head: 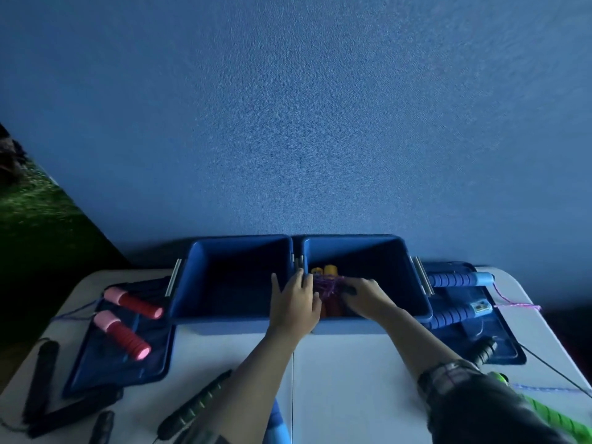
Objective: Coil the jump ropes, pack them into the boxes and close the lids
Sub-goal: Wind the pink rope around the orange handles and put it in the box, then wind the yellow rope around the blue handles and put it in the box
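Two open blue boxes stand side by side against the wall, the left box (237, 277) and the right box (384, 267). Inside the right box lies a coiled jump rope (328, 285) with orange and yellow handles and purple cord. My right hand (362, 298) reaches into that box and grips the bundle. My left hand (296, 299) rests on the rims where the two boxes meet, fingers touching the bundle's left side. The left box looks dark inside and I see nothing in it.
A blue lid (121, 341) at left carries a red-handled rope (128, 318). Another lid (474, 318) at right carries a blue-handled rope (458, 280) with pink cord. Black-handled ropes (45, 373) lie front left, a green handle (551, 415) front right, on the white table (352, 379).
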Tool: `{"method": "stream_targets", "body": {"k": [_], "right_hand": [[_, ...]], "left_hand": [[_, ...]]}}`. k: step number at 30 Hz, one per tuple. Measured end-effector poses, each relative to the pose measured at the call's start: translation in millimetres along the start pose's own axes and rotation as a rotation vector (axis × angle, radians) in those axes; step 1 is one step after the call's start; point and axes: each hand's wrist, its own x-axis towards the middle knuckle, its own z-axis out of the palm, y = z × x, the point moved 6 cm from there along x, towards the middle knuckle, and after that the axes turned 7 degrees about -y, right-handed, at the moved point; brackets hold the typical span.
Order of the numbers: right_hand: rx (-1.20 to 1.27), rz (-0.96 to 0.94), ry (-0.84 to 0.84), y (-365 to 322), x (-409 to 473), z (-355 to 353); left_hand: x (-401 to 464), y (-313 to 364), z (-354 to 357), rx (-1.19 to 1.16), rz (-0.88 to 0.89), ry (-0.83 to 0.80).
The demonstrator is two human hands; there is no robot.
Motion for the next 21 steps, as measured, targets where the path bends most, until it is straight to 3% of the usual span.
{"method": "stream_targets", "body": {"k": [4, 17, 21], "right_hand": [[-0.171, -0.039, 0.054, -9.2, -17.5, 2.7], [-0.208, -0.080, 0.289, -9.2, -136.3, 13.2], [-0.186, -0.090, 0.370, -17.7, -167.4, 55.7]], "left_hand": [[-10.4, 7.2, -2.5, -0.037, -0.027, -0.080], [-86.3, 46.1, -11.6, -0.134, 0.146, 0.098], [-126.7, 29.8, -1.6, -0.150, 0.076, -0.005]]}}
